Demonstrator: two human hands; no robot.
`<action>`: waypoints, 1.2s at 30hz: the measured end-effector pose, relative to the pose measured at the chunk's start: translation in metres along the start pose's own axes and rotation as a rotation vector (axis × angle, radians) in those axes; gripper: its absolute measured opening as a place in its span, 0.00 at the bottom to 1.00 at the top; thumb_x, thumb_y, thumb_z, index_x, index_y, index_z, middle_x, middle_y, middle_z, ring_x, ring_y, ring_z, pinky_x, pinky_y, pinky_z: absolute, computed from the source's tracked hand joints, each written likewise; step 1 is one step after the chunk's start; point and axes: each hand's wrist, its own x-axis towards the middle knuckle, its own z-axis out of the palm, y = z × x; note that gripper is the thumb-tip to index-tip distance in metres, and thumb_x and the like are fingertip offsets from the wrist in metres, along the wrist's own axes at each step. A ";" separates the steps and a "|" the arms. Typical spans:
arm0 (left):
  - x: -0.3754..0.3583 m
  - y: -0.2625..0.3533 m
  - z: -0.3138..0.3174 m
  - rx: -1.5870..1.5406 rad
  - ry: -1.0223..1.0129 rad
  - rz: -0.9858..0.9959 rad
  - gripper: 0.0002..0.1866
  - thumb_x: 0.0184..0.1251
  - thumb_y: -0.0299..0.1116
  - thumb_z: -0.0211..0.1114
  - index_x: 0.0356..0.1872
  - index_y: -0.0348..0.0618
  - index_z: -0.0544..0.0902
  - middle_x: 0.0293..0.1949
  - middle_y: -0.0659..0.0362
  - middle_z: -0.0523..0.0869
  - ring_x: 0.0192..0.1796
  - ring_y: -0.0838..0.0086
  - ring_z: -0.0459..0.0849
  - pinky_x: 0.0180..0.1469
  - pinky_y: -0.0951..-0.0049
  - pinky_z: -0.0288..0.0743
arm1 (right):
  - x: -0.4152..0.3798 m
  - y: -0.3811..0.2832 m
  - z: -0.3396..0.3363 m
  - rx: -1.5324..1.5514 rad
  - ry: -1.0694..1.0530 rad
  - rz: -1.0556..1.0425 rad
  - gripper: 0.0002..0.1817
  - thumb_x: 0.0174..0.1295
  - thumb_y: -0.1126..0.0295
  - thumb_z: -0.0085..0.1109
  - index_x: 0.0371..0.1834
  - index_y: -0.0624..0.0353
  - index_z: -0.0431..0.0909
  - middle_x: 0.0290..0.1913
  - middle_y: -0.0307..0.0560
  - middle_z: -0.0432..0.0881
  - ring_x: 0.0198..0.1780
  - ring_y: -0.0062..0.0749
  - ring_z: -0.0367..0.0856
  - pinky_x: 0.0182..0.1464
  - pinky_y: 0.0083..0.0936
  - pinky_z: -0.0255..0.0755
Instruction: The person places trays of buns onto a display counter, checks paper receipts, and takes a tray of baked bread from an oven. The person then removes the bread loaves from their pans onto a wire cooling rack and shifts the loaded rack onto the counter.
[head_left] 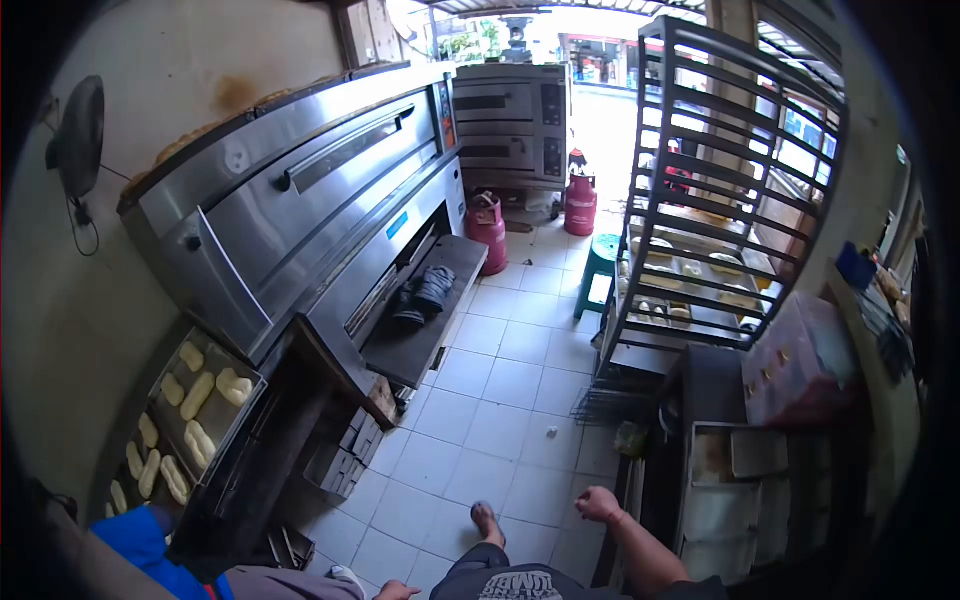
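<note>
My right hand (pixel 598 505) is out in front of me over the tiled floor, its fingers curled in and nothing visible in them. A thin red band circles that wrist. At the bottom edge my left hand (pixel 397 590) shows only in part, a finger stretched out and nothing seen in it. Neither hand touches any object. Between them, my foot in a sandal (pixel 484 520) steps forward on the white tiles (pixel 430 460). To the right of my right hand stand stacked metal baking trays (pixel 715 515).
A person in a blue shirt (pixel 135 540) is close on my left, near trays of shaped dough (pixel 198 395). A steel deck oven (pixel 320 190) lines the left wall, with dark mitts (pixel 432 290) on its shelf. Ahead are pink gas cylinders (pixel 488 235), a green stool (pixel 598 270) and a tall rack (pixel 735 130).
</note>
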 end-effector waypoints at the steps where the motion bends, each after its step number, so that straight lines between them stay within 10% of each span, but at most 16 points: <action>1: 0.014 0.009 -0.008 -0.030 0.009 -0.020 0.24 0.59 0.50 0.66 0.42 0.36 0.85 0.36 0.49 0.84 0.37 0.66 0.82 0.42 0.66 0.76 | 0.027 -0.018 -0.018 0.010 0.006 -0.014 0.15 0.61 0.64 0.60 0.40 0.66 0.87 0.28 0.44 0.86 0.23 0.29 0.84 0.33 0.25 0.78; 6: 0.107 0.096 -0.073 0.048 0.107 0.075 0.37 0.57 0.68 0.62 0.39 0.35 0.87 0.34 0.48 0.87 0.35 0.61 0.85 0.44 0.62 0.80 | 0.152 -0.093 -0.053 0.187 0.021 0.006 0.15 0.61 0.63 0.60 0.40 0.65 0.87 0.30 0.45 0.87 0.24 0.31 0.83 0.36 0.27 0.78; 7: 0.115 0.121 -0.091 -0.308 0.101 -0.037 0.34 0.59 0.66 0.62 0.33 0.37 0.87 0.31 0.51 0.86 0.29 0.64 0.84 0.37 0.65 0.80 | 0.165 -0.106 -0.055 0.098 0.033 -0.043 0.16 0.61 0.61 0.60 0.39 0.64 0.87 0.31 0.46 0.87 0.27 0.35 0.83 0.38 0.29 0.77; 11: 0.160 0.259 -0.258 0.154 0.147 0.156 0.25 0.58 0.60 0.66 0.35 0.46 0.89 0.25 0.60 0.86 0.21 0.68 0.78 0.29 0.69 0.75 | 0.230 -0.145 -0.086 -0.105 0.074 -0.129 0.19 0.59 0.55 0.60 0.36 0.62 0.88 0.36 0.49 0.89 0.38 0.50 0.83 0.45 0.36 0.76; 14: 0.167 0.352 -0.370 0.058 0.435 0.325 0.30 0.58 0.60 0.66 0.50 0.44 0.85 0.47 0.51 0.88 0.48 0.54 0.85 0.53 0.58 0.78 | 0.278 -0.142 -0.120 0.001 0.074 -0.001 0.20 0.58 0.53 0.61 0.36 0.62 0.88 0.38 0.49 0.89 0.40 0.51 0.83 0.46 0.37 0.76; 16: 0.160 0.414 -0.450 -0.084 0.566 0.504 0.29 0.56 0.56 0.70 0.50 0.44 0.84 0.43 0.53 0.88 0.44 0.58 0.85 0.50 0.62 0.79 | 0.318 -0.127 -0.143 0.024 0.082 0.069 0.20 0.57 0.54 0.61 0.37 0.62 0.88 0.36 0.49 0.89 0.37 0.48 0.83 0.44 0.36 0.76; 25: -0.051 0.595 -0.764 -0.375 1.283 0.796 0.20 0.59 0.31 0.72 0.52 0.39 0.80 0.34 0.56 0.87 0.29 0.68 0.83 0.35 0.70 0.79 | 0.537 -0.089 -0.240 0.026 -0.065 0.192 0.19 0.56 0.55 0.60 0.32 0.61 0.88 0.24 0.44 0.86 0.28 0.42 0.82 0.40 0.32 0.77; 32: -0.198 0.695 -0.913 -0.010 1.878 0.836 0.20 0.62 0.24 0.66 0.56 0.39 0.75 0.52 0.52 0.78 0.47 0.64 0.80 0.53 0.65 0.76 | 0.719 -0.123 -0.353 -0.358 -0.180 -0.006 0.20 0.57 0.55 0.58 0.29 0.63 0.87 0.27 0.47 0.85 0.27 0.42 0.81 0.37 0.31 0.77; 36: -0.215 0.735 -0.984 0.235 2.113 0.502 0.22 0.66 0.29 0.65 0.60 0.39 0.73 0.62 0.51 0.74 0.62 0.55 0.76 0.68 0.58 0.69 | 0.824 -0.132 -0.385 -0.410 -0.068 0.041 0.20 0.58 0.55 0.56 0.34 0.63 0.86 0.39 0.55 0.87 0.41 0.55 0.82 0.46 0.39 0.77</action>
